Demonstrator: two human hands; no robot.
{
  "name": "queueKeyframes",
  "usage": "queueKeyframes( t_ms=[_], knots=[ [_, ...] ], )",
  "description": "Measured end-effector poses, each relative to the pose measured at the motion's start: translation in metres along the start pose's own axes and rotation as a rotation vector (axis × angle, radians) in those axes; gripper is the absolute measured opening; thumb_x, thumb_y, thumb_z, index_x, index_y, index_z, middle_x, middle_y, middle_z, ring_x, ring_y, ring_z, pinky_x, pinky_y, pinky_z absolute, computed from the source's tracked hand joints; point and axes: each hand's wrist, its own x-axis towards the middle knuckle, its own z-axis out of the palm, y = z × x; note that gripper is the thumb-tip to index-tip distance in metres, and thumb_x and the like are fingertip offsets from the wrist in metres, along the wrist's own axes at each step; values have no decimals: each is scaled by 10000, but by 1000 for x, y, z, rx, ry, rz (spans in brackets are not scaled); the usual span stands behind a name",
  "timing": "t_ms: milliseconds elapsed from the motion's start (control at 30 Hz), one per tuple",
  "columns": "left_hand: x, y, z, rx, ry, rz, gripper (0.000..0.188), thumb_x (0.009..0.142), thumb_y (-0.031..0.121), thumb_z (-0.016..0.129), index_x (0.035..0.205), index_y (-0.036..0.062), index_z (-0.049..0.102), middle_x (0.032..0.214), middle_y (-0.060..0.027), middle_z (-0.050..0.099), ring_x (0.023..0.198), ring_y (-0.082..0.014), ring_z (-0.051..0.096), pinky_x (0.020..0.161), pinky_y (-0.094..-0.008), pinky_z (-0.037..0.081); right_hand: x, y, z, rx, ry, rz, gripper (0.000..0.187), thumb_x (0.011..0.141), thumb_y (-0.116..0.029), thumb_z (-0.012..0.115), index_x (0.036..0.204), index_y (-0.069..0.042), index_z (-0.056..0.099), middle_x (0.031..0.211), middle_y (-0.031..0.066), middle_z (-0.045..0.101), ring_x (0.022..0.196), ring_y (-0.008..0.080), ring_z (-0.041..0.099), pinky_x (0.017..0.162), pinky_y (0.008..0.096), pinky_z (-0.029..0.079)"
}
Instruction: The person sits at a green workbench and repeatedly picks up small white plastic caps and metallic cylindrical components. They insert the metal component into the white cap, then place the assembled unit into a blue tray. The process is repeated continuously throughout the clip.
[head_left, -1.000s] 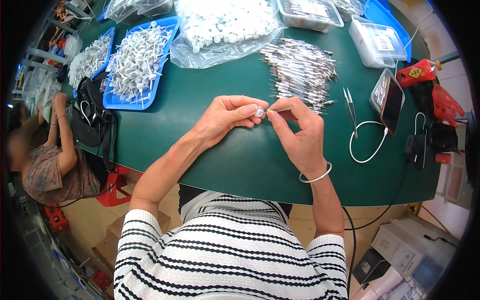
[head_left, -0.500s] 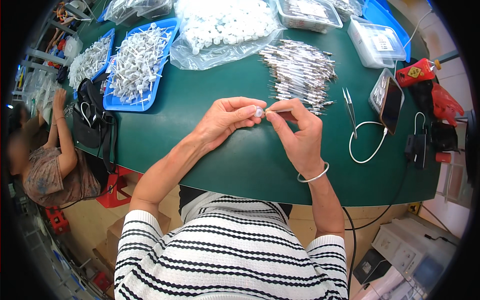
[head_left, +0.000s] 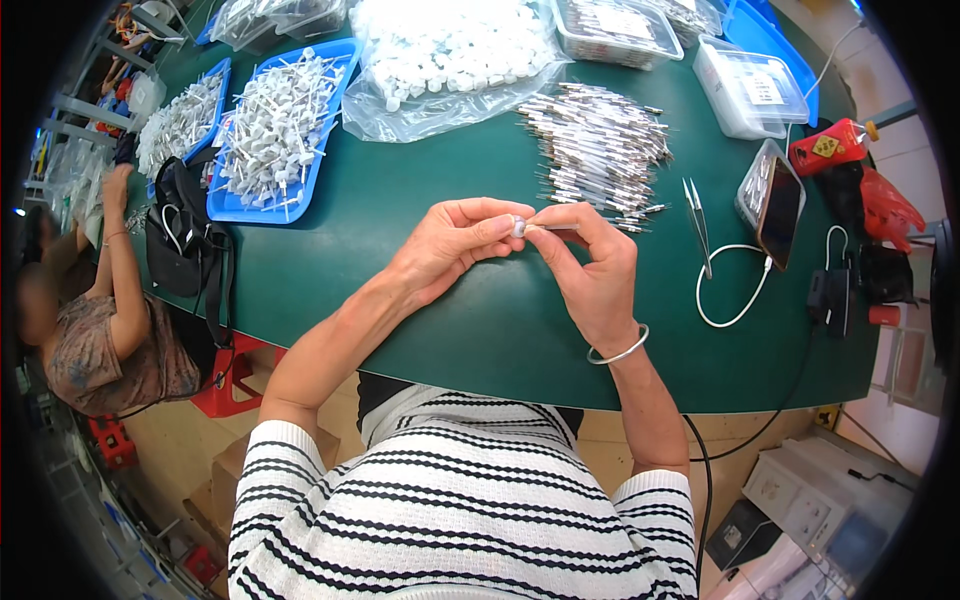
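Above the green table (head_left: 450, 340), my left hand (head_left: 448, 245) pinches a small white plastic cap (head_left: 519, 229) between thumb and fingertips. A thin metal rod (head_left: 562, 227) is gripped in my right hand (head_left: 592, 275), its tip end meeting the cap. The fingers hide most of both parts, so how far the rod sits in the cap cannot be told. Just beyond my right hand lies a loose pile of similar slim metal-and-white rods (head_left: 595, 150). A clear plastic bag (head_left: 400, 122) full of white caps spreads out ahead of my hands.
Blue trays (head_left: 222, 208) of white capped rods stand at the left, by a black bag (head_left: 178, 240). At the right lie tweezers (head_left: 697, 225), a white cable (head_left: 702, 300), a phone (head_left: 780, 215), a lidded plastic box (head_left: 750, 90) and a red bottle (head_left: 830, 145). Another person (head_left: 120, 330) sits far left.
My right hand has shifted slightly left, bringing the rod up against the cap. My left hand stays nearly in place. The other person's hand has moved slightly.
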Motion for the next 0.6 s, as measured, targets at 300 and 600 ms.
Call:
queueKeyframes(
  t_ms=[300,600],
  knots=[
    [-2,0,2,223,27,250,300,876,97,664,1158,6,620,997,-77,674,909,-121,631,844,-261,512,2,-6,-5,58,-99,219,73,828,-2,665,899,6,648,764,73,631,629,114,600,574,253,492],
    [-3,1,0,86,24,142,308,861,75,672,1155,7,616,1013,-77,672,931,-128,633,869,-257,503,1,-3,-8,-213,-161,55,105,881,-97,621,901,3,644,752,105,620,572,243,564,535,330,440]
  ],
)
